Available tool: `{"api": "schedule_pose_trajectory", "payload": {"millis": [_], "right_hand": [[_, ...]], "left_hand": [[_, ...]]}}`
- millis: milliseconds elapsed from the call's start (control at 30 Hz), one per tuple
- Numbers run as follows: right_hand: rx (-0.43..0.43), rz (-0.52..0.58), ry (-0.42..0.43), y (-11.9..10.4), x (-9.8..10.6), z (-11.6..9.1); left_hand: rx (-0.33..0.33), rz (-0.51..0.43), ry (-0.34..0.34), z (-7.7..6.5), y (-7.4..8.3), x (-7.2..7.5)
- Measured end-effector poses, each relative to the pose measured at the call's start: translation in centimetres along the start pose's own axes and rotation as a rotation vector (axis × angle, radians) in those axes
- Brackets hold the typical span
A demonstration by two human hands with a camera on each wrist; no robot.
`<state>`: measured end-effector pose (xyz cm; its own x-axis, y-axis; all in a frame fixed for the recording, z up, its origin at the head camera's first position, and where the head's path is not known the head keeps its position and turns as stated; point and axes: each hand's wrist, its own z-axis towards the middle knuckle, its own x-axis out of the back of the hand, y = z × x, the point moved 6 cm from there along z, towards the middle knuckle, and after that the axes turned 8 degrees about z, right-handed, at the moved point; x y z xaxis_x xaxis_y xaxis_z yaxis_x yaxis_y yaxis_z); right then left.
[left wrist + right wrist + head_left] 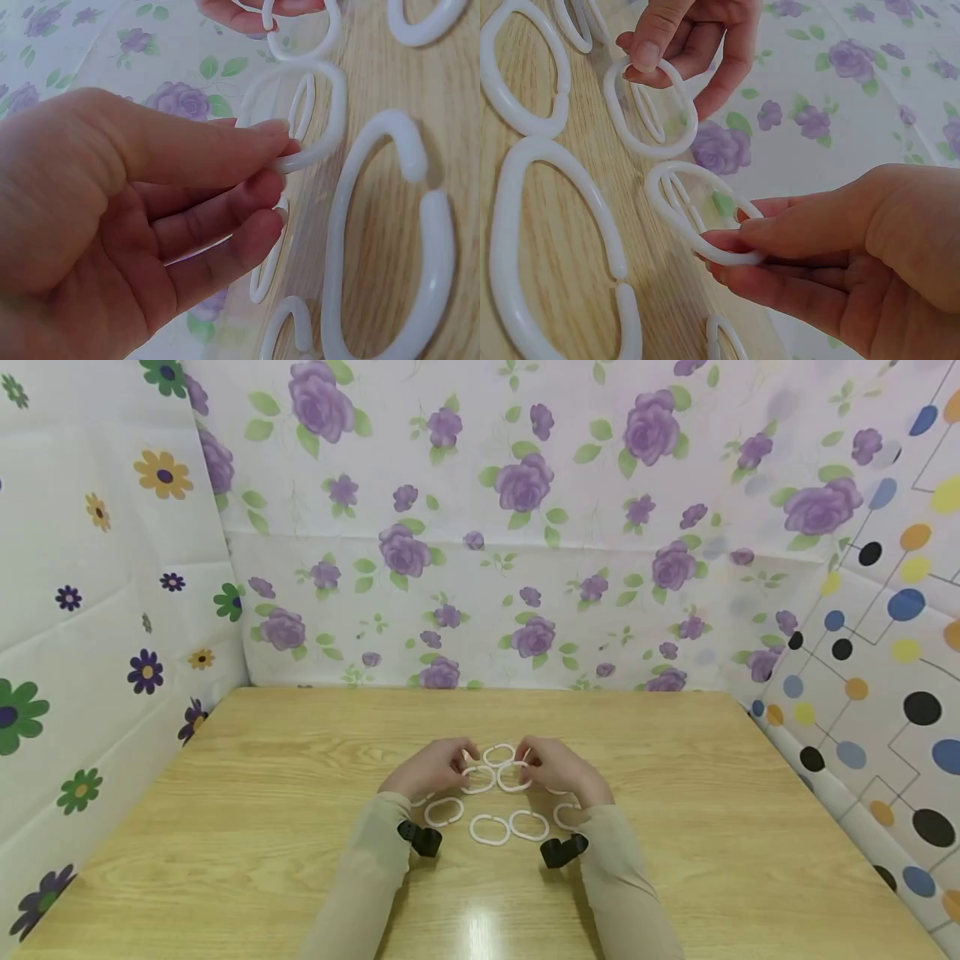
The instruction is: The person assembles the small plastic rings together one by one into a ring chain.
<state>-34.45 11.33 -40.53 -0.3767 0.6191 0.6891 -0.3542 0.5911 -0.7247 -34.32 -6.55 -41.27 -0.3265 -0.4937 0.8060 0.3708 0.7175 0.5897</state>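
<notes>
My left hand (437, 768) pinches a white plastic oval ring (339, 97) between thumb and fingertips. Opposite it, my right hand (558, 768) grips a second white ring (655, 196) by its near end, thumb on top. In the head view the two held rings are side by side, their inner ends meeting or overlapping. Both are raised over the table in the wrist views. Fingers cover part of each ring. Just behind them lies another white ring (498, 745) on the table.
Several more white rings lie around the hands on the wooden table (225, 860), among them a left one (427, 814) and two front ones, one (489, 844) beside the other (529, 839). Some have a visible gap. Patterned cloth (480, 610) hangs behind and at both sides.
</notes>
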Motion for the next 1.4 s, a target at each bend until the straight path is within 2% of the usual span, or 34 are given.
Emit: {"api": "schedule_pose_trajectory", "payload": {"millis": [167,433,667,867,1100,1400], "right_hand": [[0.036,0.006,0.037,-0.4,0.3,0.1],[-0.019,0.082,0.046,-0.7,0.2,0.2],[0.023,0.134,0.037,-1.6,0.0,0.5],[0.033,0.12,0.022,-1.8,-0.6,0.6],[0.023,0.095,0.028,-1.9,-0.6,0.9],[0.014,0.083,0.03,-1.4,-0.5,1.0]], "left_hand": [[0.009,0.013,0.036,0.0,0.1,0.4],[-0.048,0.042,0.068,0.3,0.9,0.9],[-0.092,0.051,0.077,0.4,1.3,1.0],[-0.123,0.068,0.074,0.4,1.4,0.8],[-0.122,0.102,0.08,0.5,2.0,0.9],[-0.151,0.131,0.084,0.5,2.3,0.7]]}}
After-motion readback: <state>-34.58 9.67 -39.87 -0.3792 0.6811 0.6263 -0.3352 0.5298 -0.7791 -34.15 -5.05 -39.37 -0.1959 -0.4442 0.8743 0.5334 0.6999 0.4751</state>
